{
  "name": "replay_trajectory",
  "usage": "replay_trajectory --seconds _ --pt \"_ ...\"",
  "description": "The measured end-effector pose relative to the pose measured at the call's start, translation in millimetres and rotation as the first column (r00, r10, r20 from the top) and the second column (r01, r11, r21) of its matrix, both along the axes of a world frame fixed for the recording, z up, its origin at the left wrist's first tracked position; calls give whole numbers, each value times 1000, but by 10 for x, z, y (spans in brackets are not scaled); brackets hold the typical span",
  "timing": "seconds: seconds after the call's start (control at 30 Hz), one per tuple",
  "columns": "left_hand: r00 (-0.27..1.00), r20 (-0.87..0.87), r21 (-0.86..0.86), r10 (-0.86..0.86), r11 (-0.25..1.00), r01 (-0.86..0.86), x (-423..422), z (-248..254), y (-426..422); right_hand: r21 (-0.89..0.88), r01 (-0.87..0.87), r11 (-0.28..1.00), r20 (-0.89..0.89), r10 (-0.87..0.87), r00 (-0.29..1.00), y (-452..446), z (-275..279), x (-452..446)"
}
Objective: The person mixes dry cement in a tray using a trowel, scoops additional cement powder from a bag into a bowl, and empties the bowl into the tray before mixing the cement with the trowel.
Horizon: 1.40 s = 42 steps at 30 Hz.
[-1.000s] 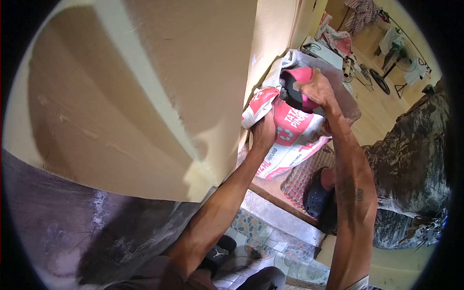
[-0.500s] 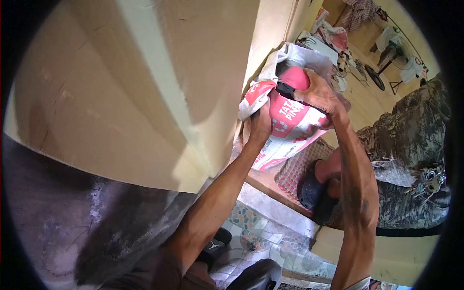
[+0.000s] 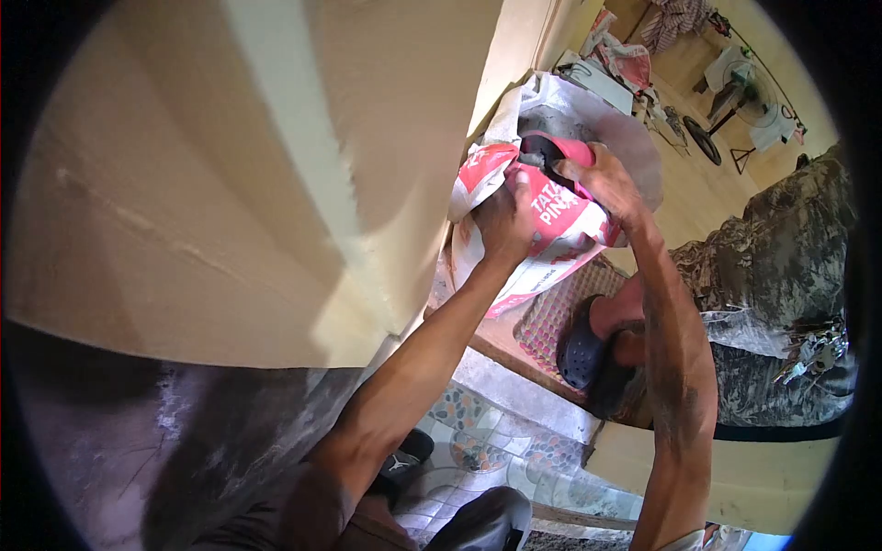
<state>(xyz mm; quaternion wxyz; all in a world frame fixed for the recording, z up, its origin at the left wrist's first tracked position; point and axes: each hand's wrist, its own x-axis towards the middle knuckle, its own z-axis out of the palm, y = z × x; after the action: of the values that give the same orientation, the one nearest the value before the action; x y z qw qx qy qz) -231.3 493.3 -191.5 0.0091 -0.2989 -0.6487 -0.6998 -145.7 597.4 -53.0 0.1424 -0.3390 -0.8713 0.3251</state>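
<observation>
An open cement sack (image 3: 560,216), white with red print, stands upright against the wall corner, and grey powder shows inside its mouth. My left hand (image 3: 507,216) is closed on the near left side of the sack, thumb up, below the folded red-and-white rim. At the sack's mouth, my right hand (image 3: 608,186) grips a pink container (image 3: 577,150) by its right side. That container has a dark inside, which now faces up and left; its full shape is partly hidden by my fingers and the sack.
A person in patterned trousers (image 3: 781,266) and a dark clog (image 3: 581,344) is close on the right, keys hanging at the side. A woven mat (image 3: 551,321) lies under the sack. Beyond are a fan (image 3: 749,96) and cluttered items. A step (image 3: 524,399) drops to patterned tiles (image 3: 459,413).
The pink container has turned in my right hand, from its rounded outside facing up to its dark inside showing. My left hand has shifted slightly right and up along the sack.
</observation>
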Motion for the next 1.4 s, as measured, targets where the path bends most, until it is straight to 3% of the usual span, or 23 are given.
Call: replay_trajectory --seconds 0.13,0.17,0.23,0.27,0.3,0.4,0.43,0.53,0.6,0.67,0.7,0.83,1.03,1.17,1.3,1.4 --pt "994 -64 -386 93 916 -111 154 122 44 18 -4 1000 36 3 999 65 25 -70" --pt "1000 -15 -407 16 913 -21 145 162 47 17 -13 1000 8 13 1000 164 -37 -48" --pt "998 -31 -298 50 953 -57 144 111 -3 64 -23 998 -21 24 999 123 -34 21" --pt "997 -45 -226 63 971 -72 127 124 37 -70 -115 991 -32 113 993 122 -15 85" --pt "993 -65 -190 94 976 -105 131 99 47 -126 -88 988 -30 85 996 102 -27 113" --pt "983 -130 -224 127 962 -154 235 48 53 -207 -25 978 -43 17 999 23 -23 219" --pt "997 -56 -228 44 972 -55 226 55 41 -225 -6 974 -45 -4 999 8 -26 213" --pt "1000 -5 -218 25 976 -26 205 90 50 -348 82 934 -101 -125 987 66 -170 140" --pt "999 -34 -188 20 982 -26 209 132 43 -188 -82 979 -346 12 938 333 -484 192" --pt "998 -63 -158 18 987 -28 204 140 21 -372 85 924 -335 -219 916 8 -248 55" --pt "997 -79 -192 -8 981 -8 183 116 22 -474 268 839 -189 -394 899 -23 -191 -21" --pt "994 20 -148 -111 983 113 188 177 -44 -601 150 785 -354 -430 831 -278 -82 132" --pt "982 38 -114 -185 976 188 177 179 -80 -665 224 712 -315 -540 781 -330 -63 178" --pt "993 25 -131 -117 984 119 209 255 -94 -688 208 695 -356 -573 738 -356 -93 177" --pt "993 0 -213 -121 970 118 186 316 -172 -744 295 599 -296 -693 658 -104 -395 35" --pt "981 10 -193 -196 962 194 139 348 -245 -770 223 598 -347 -686 640 -138 -431 3"
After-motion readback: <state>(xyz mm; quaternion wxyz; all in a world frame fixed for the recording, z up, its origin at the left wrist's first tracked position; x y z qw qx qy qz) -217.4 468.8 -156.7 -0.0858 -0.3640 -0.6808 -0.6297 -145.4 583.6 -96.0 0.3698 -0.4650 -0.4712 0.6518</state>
